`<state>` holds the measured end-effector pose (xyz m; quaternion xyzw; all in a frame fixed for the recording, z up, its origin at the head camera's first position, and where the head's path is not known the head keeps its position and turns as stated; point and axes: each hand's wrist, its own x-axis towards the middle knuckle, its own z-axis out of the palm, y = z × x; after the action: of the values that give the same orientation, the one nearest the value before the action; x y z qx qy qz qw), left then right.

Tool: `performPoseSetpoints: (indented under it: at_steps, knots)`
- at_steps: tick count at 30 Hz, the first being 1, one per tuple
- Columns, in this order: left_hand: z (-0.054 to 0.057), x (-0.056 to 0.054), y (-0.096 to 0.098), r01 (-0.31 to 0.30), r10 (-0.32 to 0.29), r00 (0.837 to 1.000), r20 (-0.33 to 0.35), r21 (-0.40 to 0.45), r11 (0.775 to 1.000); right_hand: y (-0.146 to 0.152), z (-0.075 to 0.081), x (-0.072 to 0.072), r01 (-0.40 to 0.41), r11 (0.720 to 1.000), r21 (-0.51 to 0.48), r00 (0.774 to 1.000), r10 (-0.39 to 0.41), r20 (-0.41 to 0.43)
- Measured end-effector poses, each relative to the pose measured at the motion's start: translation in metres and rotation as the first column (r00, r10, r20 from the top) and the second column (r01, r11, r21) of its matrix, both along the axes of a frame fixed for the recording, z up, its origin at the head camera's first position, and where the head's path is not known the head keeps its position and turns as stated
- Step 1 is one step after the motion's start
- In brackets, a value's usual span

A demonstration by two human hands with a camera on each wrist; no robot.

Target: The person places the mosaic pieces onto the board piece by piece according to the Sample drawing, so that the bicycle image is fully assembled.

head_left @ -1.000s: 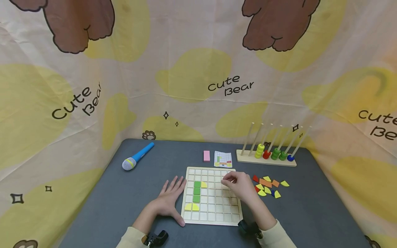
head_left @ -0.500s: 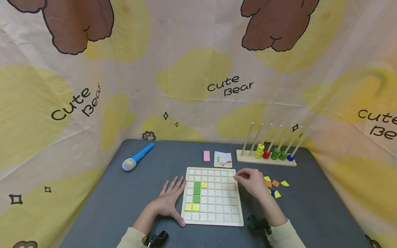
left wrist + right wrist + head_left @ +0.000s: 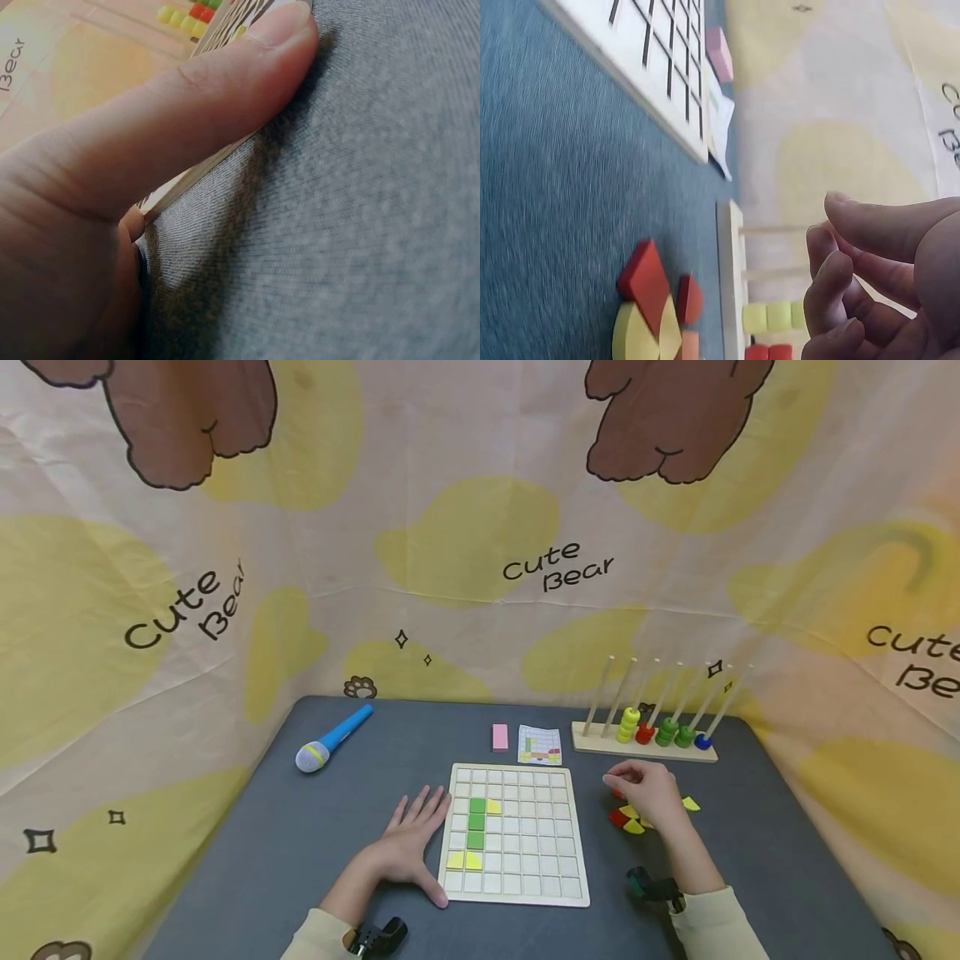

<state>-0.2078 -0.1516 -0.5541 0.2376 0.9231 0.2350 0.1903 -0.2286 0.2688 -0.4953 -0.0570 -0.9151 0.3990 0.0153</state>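
A pale gridded board (image 3: 530, 843) lies on the table, with three green squares (image 3: 476, 822) in one column. Beside the top green one is a yellow rounded piece (image 3: 493, 807), and two more yellow pieces (image 3: 472, 861) sit lower left. My left hand (image 3: 405, 847) rests at the board's left edge, fingers spread, thumb (image 3: 217, 97) along the near corner. Over the loose pieces right of the board hovers my right hand (image 3: 648, 789), its fingers loosely bent. In the right wrist view no piece shows between thumb and fingers. Red (image 3: 646, 281) and yellow pieces (image 3: 630, 334) lie below it, partly hidden.
A peg rack with coloured beads (image 3: 645, 745) stands behind the right hand. Beyond the board lie a printed pattern card (image 3: 539, 746) and a pink block (image 3: 499, 738). At the back left is a blue toy microphone (image 3: 335, 739). A patterned cloth hangs behind the table.
My right hand has moved right, from over the board's upper right to above the loose pieces. My left hand and the pieces visible on the board have stayed put.
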Motion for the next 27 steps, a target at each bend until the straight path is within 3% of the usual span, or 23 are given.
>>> performPoseSetpoints:
  at_steps: [8, 16, 27]
  knots:
    - [0.002, 0.002, 0.002, 0.004, -0.004, 1.0, -0.003, 0.0, 1.0, 0.027, -0.003, 0.0, 0.015, 0.999, 0.031, 1.0, -0.015, -0.001]
    - [0.003, 0.002, 0.0, 0.0, 0.0, 1.0, 0.002, 0.004, 1.0, 0.05, -0.013, -0.006, 0.05, 0.999, -0.016, 0.993, -0.048, 0.107]
    - [0.002, 0.002, 0.002, -0.009, 0.009, 1.0, 0.005, 0.012, 1.0, 0.07, -0.029, -0.013, 0.075, 0.997, 0.023, 0.98, -0.078, 0.181]
